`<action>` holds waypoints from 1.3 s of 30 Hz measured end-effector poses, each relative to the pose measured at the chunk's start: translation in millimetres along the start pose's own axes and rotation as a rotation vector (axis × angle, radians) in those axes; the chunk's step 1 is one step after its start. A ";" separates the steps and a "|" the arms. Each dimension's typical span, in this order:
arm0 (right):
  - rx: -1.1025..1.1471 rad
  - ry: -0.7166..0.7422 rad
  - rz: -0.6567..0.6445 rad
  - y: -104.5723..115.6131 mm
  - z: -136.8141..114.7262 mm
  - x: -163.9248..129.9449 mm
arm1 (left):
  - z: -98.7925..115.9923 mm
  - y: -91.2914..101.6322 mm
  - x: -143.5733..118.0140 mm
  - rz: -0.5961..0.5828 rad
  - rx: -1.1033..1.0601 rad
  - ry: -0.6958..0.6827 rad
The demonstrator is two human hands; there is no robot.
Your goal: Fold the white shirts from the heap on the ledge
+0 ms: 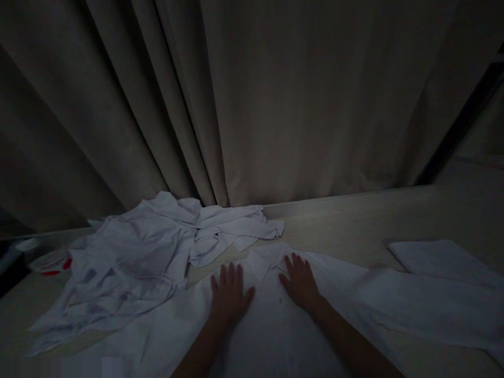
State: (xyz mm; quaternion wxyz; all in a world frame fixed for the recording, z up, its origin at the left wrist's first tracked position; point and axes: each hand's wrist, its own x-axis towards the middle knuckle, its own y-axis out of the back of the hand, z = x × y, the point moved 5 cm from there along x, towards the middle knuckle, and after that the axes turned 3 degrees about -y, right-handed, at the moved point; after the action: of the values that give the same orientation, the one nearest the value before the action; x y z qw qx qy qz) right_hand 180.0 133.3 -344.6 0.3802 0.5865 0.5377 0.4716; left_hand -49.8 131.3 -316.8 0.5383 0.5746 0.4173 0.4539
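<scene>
A white button-up shirt (271, 331) lies spread out front side up, its collar (268, 257) pointing away from me and its sleeves reaching to both sides. On the shirt's left shoulder area, as I see it, my left hand (229, 294) rests flat with fingers spread. My right hand (300, 281) lies flat just right of the collar, its fingers stretched out too. Neither hand grips anything. The shirt's lower part runs out of the bottom of the view, between my forearms.
A crumpled heap of white clothes (137, 257) lies at the left, close to the shirt. Beside it stands a clear container with red marks (51, 264). A folded white cloth (433, 257) is at the right. Long beige curtains (307, 105) hang behind the pale surface (342, 226).
</scene>
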 end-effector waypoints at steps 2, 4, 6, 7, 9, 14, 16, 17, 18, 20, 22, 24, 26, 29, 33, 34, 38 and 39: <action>0.005 0.038 -0.009 4.9 -2.0 3.4 | 30.4 2.5 3.7 0.034 -0.019 -0.139; 0.023 0.048 -0.033 9.0 -5.2 5.3 | 62.3 -0.4 4.0 0.053 -0.043 -0.264; 0.062 0.023 -0.031 15.0 -7.9 3.4 | 85.6 -4.6 4.3 0.090 -0.043 -0.284; 0.087 0.018 -0.015 19.4 -9.0 -0.5 | 93.5 -6.1 5.1 0.112 -0.035 -0.270; 0.129 0.035 0.038 30.7 -8.9 -17.6 | 105.7 -7.4 8.2 0.145 -0.024 -0.290; 0.136 0.053 0.157 48.0 32.7 -120.0 | 120.5 -5.5 21.6 0.135 -0.029 -0.426; 0.102 -0.022 0.182 42.1 66.7 -170.6 | 119.7 -6.2 28.3 0.104 -0.021 -0.389; 0.084 -0.038 0.180 36.9 82.3 -193.8 | 119.2 -6.5 31.2 0.090 -0.014 -0.371; 0.068 -0.026 0.139 30.1 95.2 -214.1 | 119.2 -6.4 33.7 0.077 -0.005 -0.362; 0.066 0.035 0.084 23.1 113.7 -242.8 | 121.9 -3.7 37.1 0.062 0.025 -0.367; 0.091 0.036 0.089 31.7 129.3 -250.7 | 129.4 2.8 37.7 0.069 0.064 -0.362; 0.123 -0.061 0.166 57.0 149.6 -236.8 | 145.4 10.6 34.4 0.085 0.080 -0.360; 0.136 -0.185 0.262 88.6 174.6 -207.0 | 171.6 14.9 27.1 0.082 0.053 -0.411; 0.076 -0.288 0.311 117.8 209.0 -151.3 | 213.5 9.7 17.5 0.046 -0.026 -0.480; -0.109 -0.310 0.171 100.8 234.8 -102.4 | 237.8 -11.7 20.4 0.019 -0.132 -0.392; -0.163 -0.334 0.132 91.6 240.0 -99.0 | 239.4 -17.1 21.9 0.018 -0.153 -0.377; -0.325 -0.453 0.056 68.7 256.4 -104.6 | 243.1 -26.4 21.6 0.022 -0.204 -0.367; -0.348 -0.480 0.053 68.8 257.3 -105.4 | 244.0 -24.8 20.1 0.017 -0.215 -0.371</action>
State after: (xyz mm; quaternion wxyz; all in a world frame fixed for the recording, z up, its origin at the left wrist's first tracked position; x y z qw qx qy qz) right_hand 448.7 35.6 -362.7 0.5787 0.6212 0.3280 0.4144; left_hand 192.2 94.1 -342.2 0.6604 0.5909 0.2554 0.3867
